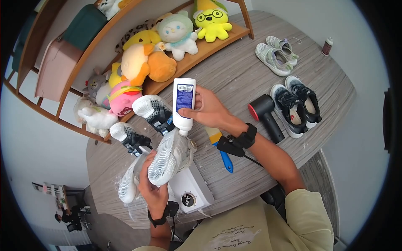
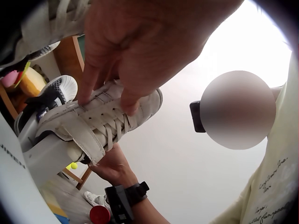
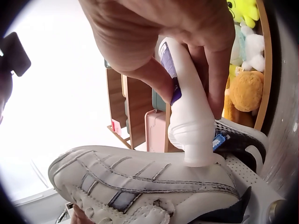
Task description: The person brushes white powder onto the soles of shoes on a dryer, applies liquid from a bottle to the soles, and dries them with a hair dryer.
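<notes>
In the head view, my left hand [image 1: 155, 194] grips the toe end of a white sneaker [image 1: 164, 161] whose ridged sole faces up and left. The left wrist view shows thumb and fingers across its laced upper [image 2: 100, 121], near a strap. My right hand [image 1: 209, 109] holds a white squeeze bottle [image 1: 182, 119] with a blue label, tipped nozzle-down. In the right wrist view, the bottle's wide white tip [image 3: 198, 156] meets the sneaker's side close to the heel. The sneaker is propped on a white shoe dryer [image 1: 188, 182] with a 48°C display. Its mate [image 1: 129, 184] is beside it.
Black-and-white shoes [image 1: 153, 111] stand sole-up behind the dryer. A blue-handled brush [image 1: 226, 161], a black hair dryer [image 1: 268, 119], dark sneakers [image 1: 291, 106], pale sneakers [image 1: 274, 58] and a small bottle [image 1: 327, 46] lie rightward. Plush toys [image 1: 144, 62] fill a wooden shelf at back.
</notes>
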Tool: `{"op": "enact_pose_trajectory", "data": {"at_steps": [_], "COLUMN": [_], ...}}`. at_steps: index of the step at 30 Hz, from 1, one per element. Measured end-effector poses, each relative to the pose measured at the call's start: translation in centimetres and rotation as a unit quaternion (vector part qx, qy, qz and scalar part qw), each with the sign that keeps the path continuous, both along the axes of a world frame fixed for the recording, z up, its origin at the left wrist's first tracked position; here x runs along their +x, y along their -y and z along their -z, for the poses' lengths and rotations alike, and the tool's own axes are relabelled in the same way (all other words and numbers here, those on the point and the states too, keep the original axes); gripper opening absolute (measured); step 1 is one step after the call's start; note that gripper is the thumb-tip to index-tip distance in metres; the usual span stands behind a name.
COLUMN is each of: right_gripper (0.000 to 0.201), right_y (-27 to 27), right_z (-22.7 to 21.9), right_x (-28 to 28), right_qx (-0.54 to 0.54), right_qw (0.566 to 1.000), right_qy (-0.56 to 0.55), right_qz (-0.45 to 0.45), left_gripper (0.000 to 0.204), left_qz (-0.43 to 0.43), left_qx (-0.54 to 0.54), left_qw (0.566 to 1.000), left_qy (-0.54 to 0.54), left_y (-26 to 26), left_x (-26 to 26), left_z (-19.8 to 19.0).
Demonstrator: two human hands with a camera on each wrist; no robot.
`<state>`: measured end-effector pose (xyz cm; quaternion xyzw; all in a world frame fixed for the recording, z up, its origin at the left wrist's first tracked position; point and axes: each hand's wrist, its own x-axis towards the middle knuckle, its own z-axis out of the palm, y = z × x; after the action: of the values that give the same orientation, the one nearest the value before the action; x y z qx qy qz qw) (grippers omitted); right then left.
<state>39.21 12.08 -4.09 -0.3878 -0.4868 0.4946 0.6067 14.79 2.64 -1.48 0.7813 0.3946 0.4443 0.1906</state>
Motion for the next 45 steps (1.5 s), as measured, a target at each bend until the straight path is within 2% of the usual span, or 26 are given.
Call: {"op": "enact_pose_trajectory", "data": {"at_steps": [2,8,14,20,23,26,29,38,45], "right_gripper": [0.044,0.048,0.043,0.037,0.038,0.038,0.038,0.038,0.039], "right_y": [0.1,-0.6,-0.4,-0.6,-0.5,-0.8,-0.1,-1.0,1.3], "right_z": [-0.1,0.9,0.6,0.9,0.7,1.2,0.0,1.0,-2.5], "right_x": [-0.2,0.0,-0.2,-0.4,-0.5,-0.8,-0.5,-0.6,0.1], "right_qx": [0.025,-0.040,-0.016,-0.058,-0.059,-0.047,-0.061,-0.060,-0.047], "right_qw": [1.000,0.999,1.000,0.998,0.995,0.997,0.997,0.997,0.999], "right_qy": [0.007,0.018,0.027,0.025,0.063,0.025,0.024,0.013,-0.024], "right_qz": [0.013,-0.001,0.001,0.026,0.044,0.060,0.041,0.041,-0.002], "left_gripper": [0.050,0.052,0.052,0.051,0.051,0.051,0.051,0.049,0.048], "left_qz": [-0.003,-0.003,-0.010,-0.015,-0.014,-0.013,-0.014,-0.018,-0.021], "left_qx": [0.000,0.008,0.011,0.011,0.009,0.004,0.004,0.014,0.011], "left_qw": [1.000,1.000,1.000,1.000,1.000,1.000,1.000,1.000,1.000], "left_qy": [0.004,0.001,-0.007,-0.001,0.002,0.003,0.003,-0.001,-0.015], "left_y": [0.1,0.0,0.0,0.1,0.1,0.1,0.1,0.0,0.1], "left_x": [0.1,-0.1,-0.3,-0.1,0.0,-0.1,-0.2,-0.1,-0.1], "left_z": [0.0,0.2,0.3,0.2,0.2,0.3,0.2,0.3,0.1]}}
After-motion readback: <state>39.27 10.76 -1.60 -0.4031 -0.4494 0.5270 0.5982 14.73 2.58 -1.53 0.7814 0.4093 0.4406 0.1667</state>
